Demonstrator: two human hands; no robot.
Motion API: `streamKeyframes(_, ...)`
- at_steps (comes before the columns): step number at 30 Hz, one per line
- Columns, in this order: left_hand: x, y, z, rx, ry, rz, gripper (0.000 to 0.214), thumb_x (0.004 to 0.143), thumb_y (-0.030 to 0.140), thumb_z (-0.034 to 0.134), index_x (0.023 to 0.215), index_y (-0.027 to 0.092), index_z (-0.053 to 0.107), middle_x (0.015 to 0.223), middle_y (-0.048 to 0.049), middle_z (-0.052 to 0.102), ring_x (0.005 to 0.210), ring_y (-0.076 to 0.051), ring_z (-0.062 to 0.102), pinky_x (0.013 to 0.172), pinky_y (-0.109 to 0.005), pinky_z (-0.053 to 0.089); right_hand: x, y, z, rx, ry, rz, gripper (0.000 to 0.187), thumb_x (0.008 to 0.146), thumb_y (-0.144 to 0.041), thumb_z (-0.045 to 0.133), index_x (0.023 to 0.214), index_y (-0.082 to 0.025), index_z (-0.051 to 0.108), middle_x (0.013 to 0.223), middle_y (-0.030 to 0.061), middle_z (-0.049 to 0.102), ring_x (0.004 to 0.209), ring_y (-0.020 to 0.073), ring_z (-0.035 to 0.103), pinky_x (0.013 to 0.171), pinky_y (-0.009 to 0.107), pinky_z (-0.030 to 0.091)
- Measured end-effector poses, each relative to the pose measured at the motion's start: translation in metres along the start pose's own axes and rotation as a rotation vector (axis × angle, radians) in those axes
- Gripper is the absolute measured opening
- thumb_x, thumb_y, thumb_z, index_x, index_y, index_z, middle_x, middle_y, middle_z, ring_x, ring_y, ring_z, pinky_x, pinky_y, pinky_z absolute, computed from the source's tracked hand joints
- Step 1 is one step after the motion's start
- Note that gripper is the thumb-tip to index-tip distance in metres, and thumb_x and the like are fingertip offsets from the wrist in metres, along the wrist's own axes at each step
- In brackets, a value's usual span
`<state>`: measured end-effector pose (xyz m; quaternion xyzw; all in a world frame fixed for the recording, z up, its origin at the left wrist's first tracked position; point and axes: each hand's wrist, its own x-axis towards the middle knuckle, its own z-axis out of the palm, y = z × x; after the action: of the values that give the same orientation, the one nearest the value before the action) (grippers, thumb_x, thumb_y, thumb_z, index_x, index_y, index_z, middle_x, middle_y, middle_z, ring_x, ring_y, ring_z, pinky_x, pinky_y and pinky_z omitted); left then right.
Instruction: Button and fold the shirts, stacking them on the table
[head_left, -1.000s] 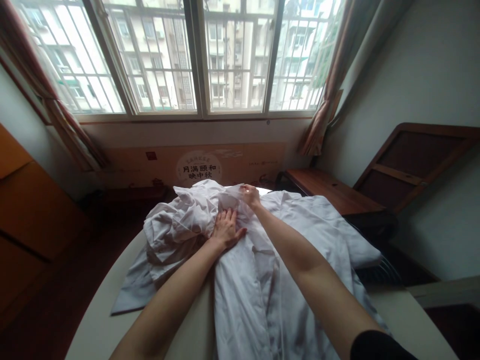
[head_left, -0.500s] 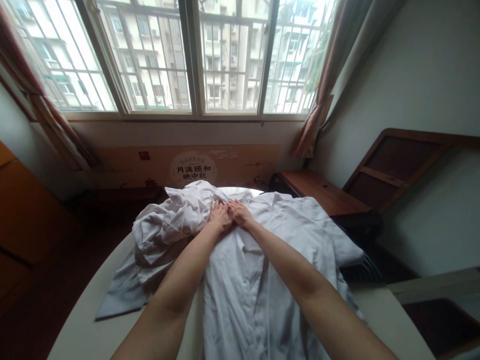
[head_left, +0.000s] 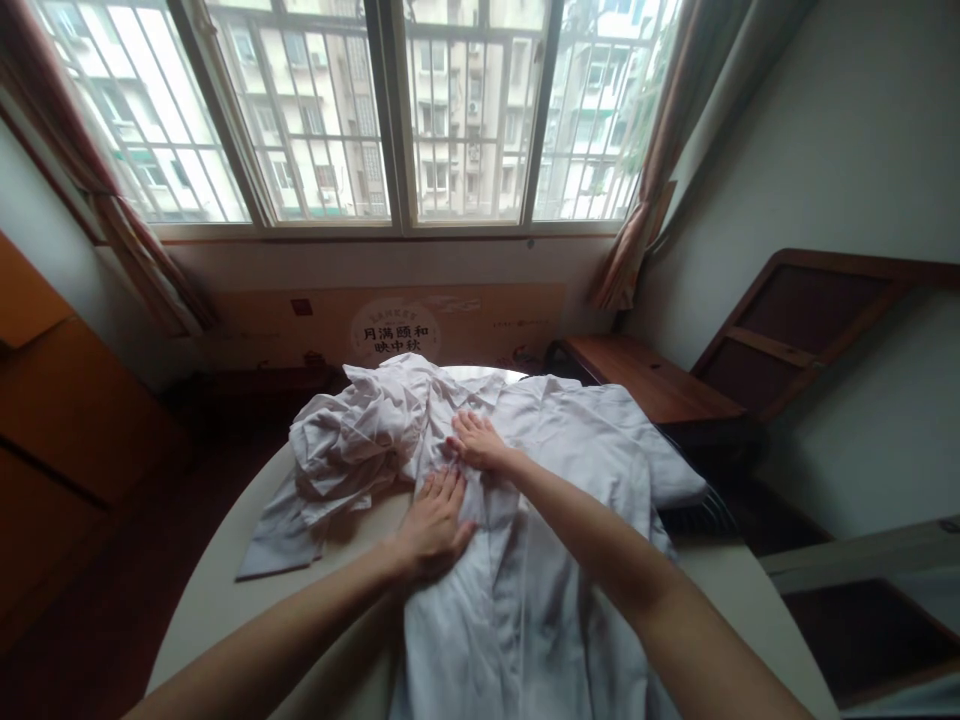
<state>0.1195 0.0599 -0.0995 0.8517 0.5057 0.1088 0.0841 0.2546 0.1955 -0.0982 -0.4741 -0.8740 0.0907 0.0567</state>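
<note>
A white button-front garment (head_left: 525,560), perhaps a shirt or coat, lies spread on a round pale table (head_left: 206,600). My left hand (head_left: 436,522) rests on its left edge with the fingers stretched out. Higher up, my right hand (head_left: 478,440) lies flat on the cloth, fingers apart. Both palms face down, and neither hand grips the fabric. Left of them sits a crumpled heap of white cloth (head_left: 360,435). Beneath that heap a flat, folded greyish-white piece (head_left: 277,550) sticks out. Whether the heap joins the spread garment I cannot tell.
Beyond the table stands a barred window (head_left: 465,130) with tied curtains (head_left: 637,235). A brown wooden desk (head_left: 652,380) is at the right, near a leaning wooden frame (head_left: 799,310). An orange-brown cabinet (head_left: 67,460) stands at the left. A printed banner (head_left: 480,325) runs below the window.
My left hand has moved down and toward me along the garment's left edge, away from my right hand. My right hand stays near the top, slightly lower. The view has shifted a little.
</note>
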Motion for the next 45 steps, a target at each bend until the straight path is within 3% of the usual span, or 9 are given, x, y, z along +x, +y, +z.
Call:
streamKeyframes(6, -0.005, -0.019, -0.002, -0.507, 0.209, -0.163, 0.047, 0.079, 0.017, 0.036, 0.119, 0.012, 0.060, 0.128, -0.0102, 0.058, 0.118, -0.021, 0.053, 0.106, -0.034, 0.036, -0.107, -0.022, 0.002, 0.003, -0.016, -0.178, 0.066, 0.094, -0.052, 0.029, 0.146, -0.012, 0.026, 0.152, 0.0138, 0.022, 0.141, 0.0284, 0.016, 0.113, 0.049, 0.014)
streamKeyframes(13, 0.014, -0.043, -0.038, -0.957, 0.066, -0.226, 0.043, 0.082, 0.037, 0.048, 0.108, 0.007, 0.063, 0.103, -0.0122, 0.069, 0.096, -0.023, 0.062, 0.091, -0.038, 0.046, -0.121, -0.065, -0.021, -0.016, 0.005, -0.469, 0.073, 0.090, -0.056, 0.038, 0.143, -0.007, 0.031, 0.149, 0.0186, 0.028, 0.140, 0.0297, 0.019, 0.113, 0.047, 0.015)
streamKeyframes(26, -0.005, -0.025, -0.017, 0.055, -0.141, 0.067, 0.058, 0.092, 0.040, 0.033, 0.142, 0.013, 0.033, 0.152, -0.0121, 0.022, 0.141, -0.020, 0.016, 0.114, -0.036, 0.011, -0.268, -0.172, 0.030, 0.136, 0.022, -0.868, 0.066, 0.088, -0.050, 0.044, 0.141, -0.011, 0.034, 0.145, 0.0167, 0.036, 0.136, 0.0283, 0.029, 0.110, 0.048, 0.024)
streamKeyframes(30, -0.001, -0.028, -0.015, 0.073, -0.131, 0.079, 0.060, 0.092, 0.043, 0.031, 0.144, 0.013, 0.031, 0.151, -0.0125, 0.022, 0.142, -0.020, 0.014, 0.114, -0.035, 0.009, -0.278, -0.195, 0.046, 0.193, 0.000, -1.007, 0.041, 0.094, -0.038, 0.040, 0.128, -0.019, 0.050, 0.142, 0.0110, 0.043, 0.131, 0.0224, 0.040, 0.105, 0.038, 0.035)
streamKeyframes(33, 0.000, -0.028, -0.013, 0.082, -0.123, 0.097, 0.061, 0.092, 0.045, 0.029, 0.143, 0.012, 0.032, 0.151, -0.0134, 0.025, 0.142, -0.021, 0.015, 0.113, -0.035, 0.010, -0.268, -0.191, 0.027, 0.391, -0.192, -1.072, 0.037, 0.094, -0.035, 0.042, 0.128, -0.021, 0.050, 0.136, 0.0058, 0.051, 0.126, 0.0144, 0.045, 0.103, 0.024, 0.036)
streamKeyframes(36, -0.002, -0.029, -0.014, 0.077, -0.091, 0.119, 0.061, 0.091, 0.046, 0.031, 0.141, 0.012, 0.036, 0.149, -0.0136, 0.030, 0.140, -0.021, 0.021, 0.113, -0.035, 0.013, -0.250, -0.149, -0.015, 0.647, -0.145, -0.806, 0.050, 0.091, -0.039, 0.047, 0.137, -0.019, 0.041, 0.136, 0.0080, 0.050, 0.125, 0.0143, 0.047, 0.101, 0.024, 0.038)
streamKeyframes(40, 0.000, -0.022, -0.024, 0.054, -0.021, 0.124, 0.052, 0.088, 0.046, 0.041, 0.129, 0.015, 0.047, 0.139, -0.0135, 0.046, 0.131, -0.024, 0.038, 0.108, -0.036, 0.026, -0.217, -0.026, -0.062, 0.581, 0.544, 0.123, 0.051, 0.088, -0.041, 0.049, 0.133, -0.019, 0.045, 0.127, 0.0131, 0.056, 0.120, 0.0241, 0.050, 0.103, 0.042, 0.037)
streamKeyframes(42, 0.005, -0.009, -0.030, 0.058, 0.058, 0.067, 0.040, 0.088, 0.040, 0.043, 0.118, 0.016, 0.054, 0.124, -0.0129, 0.057, 0.118, -0.025, 0.049, 0.101, -0.038, 0.034, -0.202, 0.042, -0.074, 0.451, 0.747, 0.539, 0.056, 0.081, -0.037, 0.057, 0.131, -0.013, 0.046, 0.127, 0.0178, 0.054, 0.121, 0.0277, 0.048, 0.104, 0.043, 0.035)
streamKeyframes(45, 0.018, 0.025, -0.031, 0.024, 0.161, 0.112, 0.029, 0.088, 0.035, 0.043, 0.109, 0.019, 0.057, 0.115, -0.0107, 0.059, 0.110, -0.025, 0.052, 0.096, -0.039, 0.038, -0.190, 0.116, -0.080, 0.357, 0.729, 0.872, 0.067, 0.070, -0.037, 0.066, 0.127, -0.005, 0.048, 0.126, 0.0250, 0.052, 0.118, 0.0317, 0.050, 0.098, 0.042, 0.040)
